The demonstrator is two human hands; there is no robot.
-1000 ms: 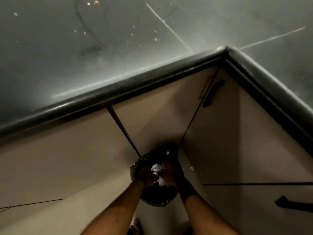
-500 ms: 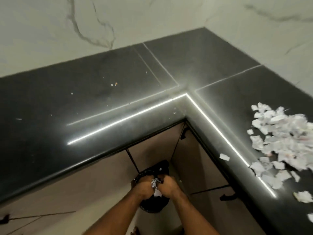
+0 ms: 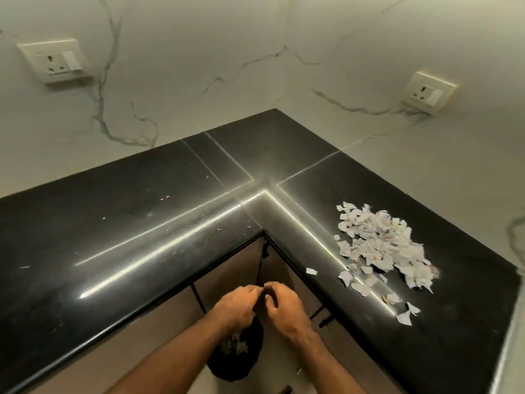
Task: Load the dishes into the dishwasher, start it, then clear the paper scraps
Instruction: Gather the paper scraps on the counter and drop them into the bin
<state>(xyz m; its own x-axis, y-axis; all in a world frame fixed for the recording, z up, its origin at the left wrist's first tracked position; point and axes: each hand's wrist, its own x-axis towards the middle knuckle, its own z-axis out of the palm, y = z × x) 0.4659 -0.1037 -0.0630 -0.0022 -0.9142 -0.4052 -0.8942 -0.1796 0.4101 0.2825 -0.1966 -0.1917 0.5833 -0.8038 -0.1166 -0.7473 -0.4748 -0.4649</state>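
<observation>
1. Left hand (image 3: 237,305): it is held in front of the inner corner of the countertop (image 3: 142,223), below the counter edge. The fingers are curled inward with the tips toward the other hand. It is not possible to tell whether they hold anything.
2. Right hand (image 3: 284,305): it is just beside the left hand, with the fingertips of the two almost touching. The fingers are curled and the thumb is close to the forefinger. Any held item is too small to confirm.
3. Black bin bag (image 3: 235,365): it is directly below both hands, in front of the beige cabinet doors (image 3: 227,277). Pale scraps in the bag (image 3: 234,345) are visible at its mouth.
4. Pile of paper scraps (image 3: 380,248): it lies on the right-hand run of the black countertop, well apart from both hands.
5. Single scrap (image 3: 311,271): it lies alone on the rounded counter edge, between the pile and the hands.
6. Loose scraps (image 3: 404,318): they lie near the front edge, on the near side of the pile.
7. Wall sockets: one socket (image 3: 55,62) is on the left marble wall (image 3: 227,52), and a second socket (image 3: 427,92) is on the right wall.
</observation>
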